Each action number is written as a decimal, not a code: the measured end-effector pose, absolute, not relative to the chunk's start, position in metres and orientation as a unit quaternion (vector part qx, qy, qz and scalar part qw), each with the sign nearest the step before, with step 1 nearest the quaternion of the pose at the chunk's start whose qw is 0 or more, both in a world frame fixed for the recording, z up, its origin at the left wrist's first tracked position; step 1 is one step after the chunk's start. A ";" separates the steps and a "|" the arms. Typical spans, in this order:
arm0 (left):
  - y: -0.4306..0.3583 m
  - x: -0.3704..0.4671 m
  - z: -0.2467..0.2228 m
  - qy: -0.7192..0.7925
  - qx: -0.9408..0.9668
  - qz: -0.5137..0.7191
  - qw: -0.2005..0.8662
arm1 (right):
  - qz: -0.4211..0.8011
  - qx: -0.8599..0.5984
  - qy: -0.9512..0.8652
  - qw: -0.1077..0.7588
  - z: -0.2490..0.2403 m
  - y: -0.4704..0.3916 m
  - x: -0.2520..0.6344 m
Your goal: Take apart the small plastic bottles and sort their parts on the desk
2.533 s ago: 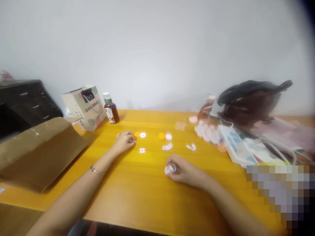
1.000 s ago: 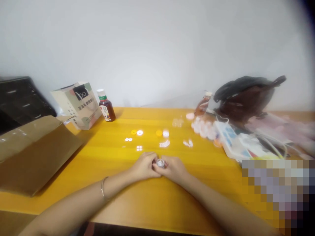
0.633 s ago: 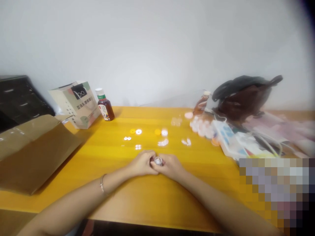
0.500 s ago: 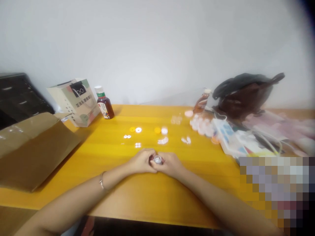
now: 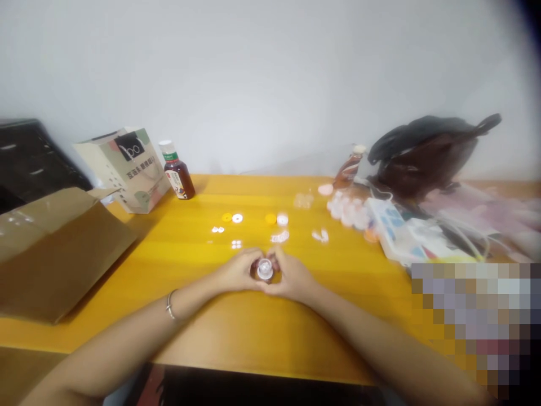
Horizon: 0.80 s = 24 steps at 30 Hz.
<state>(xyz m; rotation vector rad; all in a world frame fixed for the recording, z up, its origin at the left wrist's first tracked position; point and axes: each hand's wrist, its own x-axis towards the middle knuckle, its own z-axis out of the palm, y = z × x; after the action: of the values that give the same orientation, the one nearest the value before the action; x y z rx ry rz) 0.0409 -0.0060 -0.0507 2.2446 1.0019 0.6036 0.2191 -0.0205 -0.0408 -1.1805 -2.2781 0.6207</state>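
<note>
Head: left grip, right grip loosely encircle container

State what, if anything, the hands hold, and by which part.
The left hand and right hand apparently hold a small clear piece by its sides; exact contacts are blurred.

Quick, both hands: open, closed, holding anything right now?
Left hand: curled beside the small clear piece; whether it grips cannot be told.
Right hand: curled around the other side of that piece; firm hold cannot be told.
</note>
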 end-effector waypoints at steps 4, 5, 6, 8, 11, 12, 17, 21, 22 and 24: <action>-0.005 0.040 -0.052 0.374 0.852 0.223 0.291 | 0.207 -0.469 -0.820 0.255 -0.046 -0.020 0.216; -0.006 0.040 -0.053 0.374 0.853 0.223 0.288 | 0.206 -0.474 -0.817 0.255 -0.047 -0.021 0.215; -0.006 0.040 -0.052 0.375 0.853 0.223 0.286 | 0.209 -0.477 -0.815 0.255 -0.047 -0.022 0.214; -0.007 0.040 -0.051 0.372 0.852 0.224 0.291 | 0.220 -0.470 -0.815 0.259 -0.047 -0.024 0.214; -0.008 0.040 -0.049 0.349 0.853 0.231 0.312 | 0.225 -0.427 -0.832 0.275 -0.046 -0.027 0.217; -0.008 0.040 -0.049 0.345 0.853 0.233 0.315 | 0.219 -0.414 -0.837 0.283 -0.046 -0.028 0.218; -0.006 0.038 -0.053 0.358 0.855 0.231 0.295 | 0.177 -0.429 -0.830 0.308 -0.049 -0.027 0.217; -0.007 0.039 -0.053 0.362 0.856 0.234 0.285 | 0.178 -0.464 -0.823 0.277 -0.050 -0.025 0.214; -0.008 0.040 -0.051 0.358 0.857 0.234 0.289 | 0.179 -0.459 -0.825 0.275 -0.049 -0.026 0.214; -0.009 0.041 -0.050 0.347 0.856 0.236 0.303 | 0.174 -0.427 -0.841 0.282 -0.048 -0.027 0.215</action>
<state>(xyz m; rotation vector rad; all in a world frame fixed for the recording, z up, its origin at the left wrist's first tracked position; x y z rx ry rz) 0.0405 -0.0086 -0.0496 2.2672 0.9196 0.6242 0.2147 -0.0272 -0.0479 -1.1440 -2.2535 0.4652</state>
